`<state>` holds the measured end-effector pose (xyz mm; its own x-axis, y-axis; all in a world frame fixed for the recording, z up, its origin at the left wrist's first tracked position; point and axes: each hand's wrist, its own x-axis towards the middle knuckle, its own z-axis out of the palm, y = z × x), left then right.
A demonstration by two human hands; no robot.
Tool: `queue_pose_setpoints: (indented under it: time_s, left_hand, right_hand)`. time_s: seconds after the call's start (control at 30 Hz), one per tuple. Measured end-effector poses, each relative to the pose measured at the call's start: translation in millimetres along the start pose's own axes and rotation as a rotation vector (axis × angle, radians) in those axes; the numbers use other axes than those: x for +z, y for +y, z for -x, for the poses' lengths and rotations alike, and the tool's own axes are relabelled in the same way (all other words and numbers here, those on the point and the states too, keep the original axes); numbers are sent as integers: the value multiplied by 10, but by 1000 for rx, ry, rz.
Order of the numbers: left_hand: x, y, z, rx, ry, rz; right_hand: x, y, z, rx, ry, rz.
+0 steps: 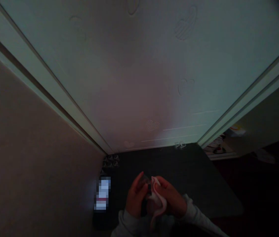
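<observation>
The small clear piece (144, 180) is in the left hand (134, 199), up above the dark tabletop (191, 177). It sits in the gap between the thumb and the first finger, near their tips, and these fingers look closed in on it. The room is so dim that I can't tell its full shape, or if it is glass or plastic. My guess is that it is light, hard and slick, and that it could chip or crack if it fell. The best place to hold it would be by its edges, with a soft pinch. The pink cloth (163, 202) is in the right hand (172, 196), pinched near its top between the thumb and the bent fingers, and the rest droops down in a wavy fold between the two wrists. It looks soft, floppy and very light, so it should be easy to squish and hard to hurt. A bunched-up bit would be good to grab. The top of the cloth is just beside the clear piece, but I can't tell if they touch.
</observation>
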<state>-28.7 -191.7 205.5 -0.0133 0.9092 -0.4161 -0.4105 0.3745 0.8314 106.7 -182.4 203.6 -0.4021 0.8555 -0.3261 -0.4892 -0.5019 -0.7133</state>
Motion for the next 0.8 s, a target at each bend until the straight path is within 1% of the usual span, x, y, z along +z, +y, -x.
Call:
queue_pose_setpoints:
  time_s: [0.13, 0.23, 0.4, 0.5, 0.57, 0.63, 0.73, 0.8]
  left_hand:
    - [4, -33, -17, -76, 41, 91]
    - [0, -50, -27, -105, 62, 180]
    - [-12, -40, -47, -59, 104, 166]
    - [-34, -28, -59, -34, 125, 140]
    - [-52, -17, -66, -23, 129, 136]
    - [-69, 0, -69, -3, 123, 134]
    - [-82, 33, -64, 21, 105, 110]
    - [-81, 57, -51, 29, 94, 73]
  right_hand:
    - [-56, 53, -29, -33, 8, 121]
    - [-69, 44, -23, -58, -1, 227]
    - [-45, 45, 11, -122, -54, 429]
    - [-26, 61, 26, -146, -77, 483]
    - [-13, 62, 30, -149, -76, 480]
    - [-2, 51, 28, -127, -46, 415]
    - [1, 20, 7, -74, 65, 285]
    - [-11, 5, -13, -72, 142, 268]
